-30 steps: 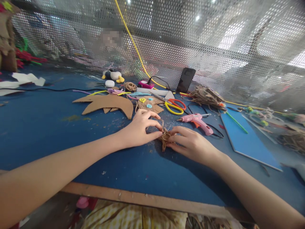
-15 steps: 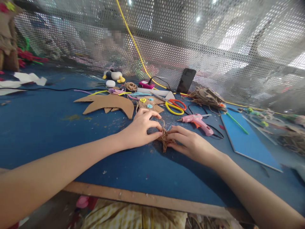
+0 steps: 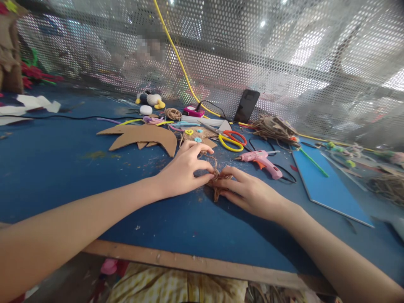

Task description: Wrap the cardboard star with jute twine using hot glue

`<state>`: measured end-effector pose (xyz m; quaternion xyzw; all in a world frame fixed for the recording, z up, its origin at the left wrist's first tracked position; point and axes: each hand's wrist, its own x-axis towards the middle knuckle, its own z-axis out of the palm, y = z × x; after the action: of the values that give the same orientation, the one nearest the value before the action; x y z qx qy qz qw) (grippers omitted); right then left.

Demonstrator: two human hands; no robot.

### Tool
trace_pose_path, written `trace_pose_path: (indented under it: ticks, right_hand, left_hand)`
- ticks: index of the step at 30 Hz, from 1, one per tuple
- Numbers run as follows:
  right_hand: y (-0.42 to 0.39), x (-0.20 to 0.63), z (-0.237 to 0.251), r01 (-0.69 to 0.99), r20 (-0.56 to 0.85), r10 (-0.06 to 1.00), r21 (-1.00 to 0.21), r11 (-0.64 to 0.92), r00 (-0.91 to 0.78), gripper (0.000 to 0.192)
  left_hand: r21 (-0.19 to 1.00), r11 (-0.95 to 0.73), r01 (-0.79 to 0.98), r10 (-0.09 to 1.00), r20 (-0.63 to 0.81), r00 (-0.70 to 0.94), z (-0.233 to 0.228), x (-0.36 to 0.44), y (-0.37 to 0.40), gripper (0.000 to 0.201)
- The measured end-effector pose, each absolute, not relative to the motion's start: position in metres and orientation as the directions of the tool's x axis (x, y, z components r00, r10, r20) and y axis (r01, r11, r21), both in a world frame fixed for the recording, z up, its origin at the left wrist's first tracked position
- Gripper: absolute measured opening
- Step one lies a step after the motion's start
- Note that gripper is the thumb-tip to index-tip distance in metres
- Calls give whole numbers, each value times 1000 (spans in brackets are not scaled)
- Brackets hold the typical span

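Note:
A small piece wrapped in brown jute twine point(image 3: 216, 192) lies on the blue table between my hands. My left hand point(image 3: 186, 168) pinches the twine at its left side with thumb and fingertips, and a loop of twine curves up beside them. From the right, my right hand point(image 3: 249, 189) grips the same piece, its fingers laid over the top and side. Most of the piece's shape is hidden under the fingers. Just beyond lies a twine-covered piece point(image 3: 205, 134) with yellow and blue curls on it. A pink glue gun point(image 3: 261, 162) rests beyond my right hand.
Scissors with yellow and red handles point(image 3: 232, 142) lie behind the hands. Cut cardboard point(image 3: 145, 136) is at left, a twine coil point(image 3: 173, 113) farther back. A dark phone point(image 3: 247, 105) leans on the perforated metal screen point(image 3: 221, 50). At right is a blue board point(image 3: 328, 185).
My right hand's fingers have shifted slightly left over the twine-wrapped piece. My left hand stays pinched on the twine, nearly in place.

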<state>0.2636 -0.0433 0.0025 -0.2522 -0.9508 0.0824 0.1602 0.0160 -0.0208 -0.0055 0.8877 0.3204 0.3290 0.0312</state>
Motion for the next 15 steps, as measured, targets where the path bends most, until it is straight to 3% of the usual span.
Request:
trace_pose_path:
  ticks: [9, 15]
  right_hand:
    - [-47, 263, 2, 494, 275, 539, -219, 842, -797, 28]
    - [-47, 263, 3, 484, 259, 531, -227, 845, -807, 23]
  left_hand:
    - [260, -803, 536, 574, 578, 580, -3, 16, -21, 13]
    - [288, -783, 551, 613, 508, 606, -3, 16, -20, 11]
